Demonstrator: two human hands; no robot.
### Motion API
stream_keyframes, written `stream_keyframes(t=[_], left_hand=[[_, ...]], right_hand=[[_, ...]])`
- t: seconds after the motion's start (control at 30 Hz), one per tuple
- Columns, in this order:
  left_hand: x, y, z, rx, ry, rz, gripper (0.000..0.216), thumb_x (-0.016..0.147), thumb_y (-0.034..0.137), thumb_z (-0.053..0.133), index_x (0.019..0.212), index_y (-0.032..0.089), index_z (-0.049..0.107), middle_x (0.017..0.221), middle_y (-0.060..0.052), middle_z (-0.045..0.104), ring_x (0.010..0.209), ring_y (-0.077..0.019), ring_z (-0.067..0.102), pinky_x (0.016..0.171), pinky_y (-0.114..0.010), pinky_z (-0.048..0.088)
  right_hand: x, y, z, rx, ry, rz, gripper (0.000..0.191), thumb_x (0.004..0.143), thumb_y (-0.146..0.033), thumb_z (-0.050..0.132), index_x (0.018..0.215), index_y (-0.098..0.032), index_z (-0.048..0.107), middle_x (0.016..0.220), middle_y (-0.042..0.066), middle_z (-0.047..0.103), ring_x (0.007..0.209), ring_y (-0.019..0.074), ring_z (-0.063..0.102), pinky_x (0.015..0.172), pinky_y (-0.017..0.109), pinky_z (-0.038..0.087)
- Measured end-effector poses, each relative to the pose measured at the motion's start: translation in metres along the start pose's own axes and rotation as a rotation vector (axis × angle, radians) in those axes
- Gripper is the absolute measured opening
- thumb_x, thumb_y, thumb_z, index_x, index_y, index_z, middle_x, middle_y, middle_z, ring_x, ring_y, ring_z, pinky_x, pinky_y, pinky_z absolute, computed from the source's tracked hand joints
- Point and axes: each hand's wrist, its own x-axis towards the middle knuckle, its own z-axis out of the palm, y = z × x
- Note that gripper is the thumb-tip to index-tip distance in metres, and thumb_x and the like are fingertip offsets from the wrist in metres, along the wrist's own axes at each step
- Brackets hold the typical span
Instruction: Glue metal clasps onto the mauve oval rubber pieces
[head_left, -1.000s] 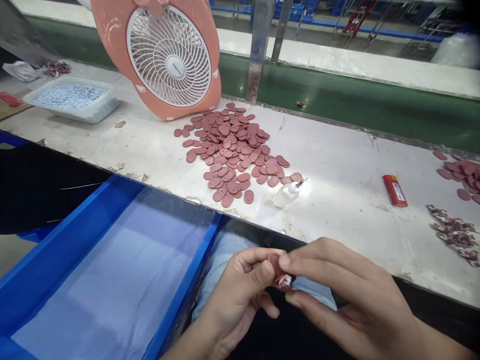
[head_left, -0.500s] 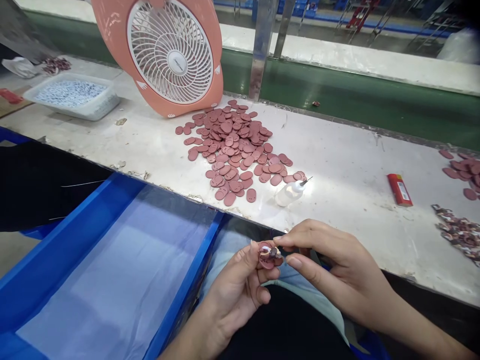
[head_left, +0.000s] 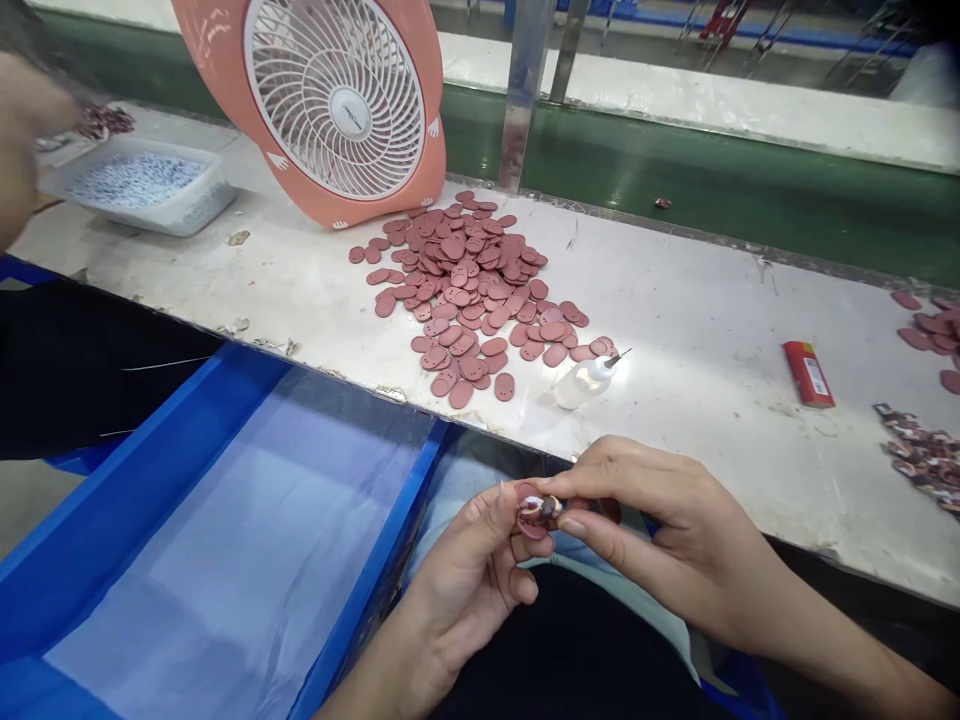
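My left hand (head_left: 472, 570) pinches a small dusty-red oval piece (head_left: 531, 510) with a patterned bit on it, held over my lap below the bench edge. My right hand (head_left: 660, 520) meets it from the right, thumb and forefinger pressed on the same piece. A heap of matching red oval pieces (head_left: 469, 285) lies on the white bench (head_left: 690, 330) beyond my hands. A small clear squeeze bottle (head_left: 585, 380) with a needle tip lies on its side just right of the heap.
A pink-and-white fan (head_left: 337, 100) stands behind the heap. A blue bin lined with plastic (head_left: 225, 530) sits at my left. A red lighter (head_left: 808, 373), more red pieces (head_left: 930, 330) and patterned bits (head_left: 919, 455) lie right. Far left: a white tray (head_left: 139, 190) and another person's hand (head_left: 19, 130).
My hands rose from low in my lap toward the bench edge and my right fingers shifted on the piece, showing its patterned face. Another person's hand came into view at far left.
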Motion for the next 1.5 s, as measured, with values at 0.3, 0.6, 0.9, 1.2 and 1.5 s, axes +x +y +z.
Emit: stream_keyframes(t=[0.3,0.6,0.9,1.2,1.5], left_hand=[[-0.0019,0.0010,0.0030,0.012,0.042,0.009,0.025,0.066,0.037,0.089,0.069,0.016,0.075,0.066,0.001,0.073,0.059,-0.0075,0.069,0.040,-0.009,0.049],[-0.0029,0.0011,0.0048,-0.027,0.076,0.021,0.024,0.062,0.034,0.092,0.069,0.017,0.076,0.066,0.001,0.073,0.059,-0.0079,0.069,0.040,-0.009,0.048],[-0.0047,0.0007,0.0038,-0.030,0.072,0.037,0.024,0.066,0.036,0.089,0.070,0.016,0.076,0.067,0.000,0.073,0.060,-0.0084,0.070,0.039,-0.009,0.049],[-0.0065,-0.0002,0.0050,-0.034,0.062,0.037,0.022,0.069,0.034,0.088,0.072,0.015,0.076,0.067,0.000,0.073,0.060,-0.0083,0.070,0.040,-0.009,0.050],[-0.0089,0.0004,0.0042,-0.002,0.040,0.059,0.025,0.070,0.037,0.087,0.076,0.015,0.076,0.068,0.000,0.071,0.060,-0.0073,0.068,0.040,-0.009,0.049]], right_hand=[[0.0027,-0.0016,0.0024,0.015,0.035,0.003,0.019,0.096,-0.014,0.063,0.110,-0.027,0.067,0.088,-0.004,0.067,0.079,0.0062,0.061,0.072,0.018,0.048],[0.0089,-0.0039,0.0029,0.046,0.031,0.048,0.013,0.093,-0.015,0.065,0.100,-0.025,0.070,0.081,-0.003,0.066,0.072,0.0070,0.061,0.066,0.018,0.048],[0.0095,-0.0053,0.0035,0.046,0.029,0.035,0.011,0.093,-0.015,0.064,0.096,-0.024,0.070,0.080,-0.003,0.066,0.071,0.0072,0.061,0.064,0.018,0.048],[0.0090,-0.0070,0.0040,0.046,0.032,0.029,0.013,0.094,-0.014,0.064,0.099,-0.024,0.070,0.081,-0.003,0.066,0.071,0.0065,0.061,0.064,0.017,0.047],[0.0077,-0.0083,0.0045,0.072,0.022,0.019,0.013,0.093,-0.014,0.064,0.098,-0.024,0.070,0.080,-0.003,0.065,0.071,0.0068,0.062,0.066,0.018,0.049]])
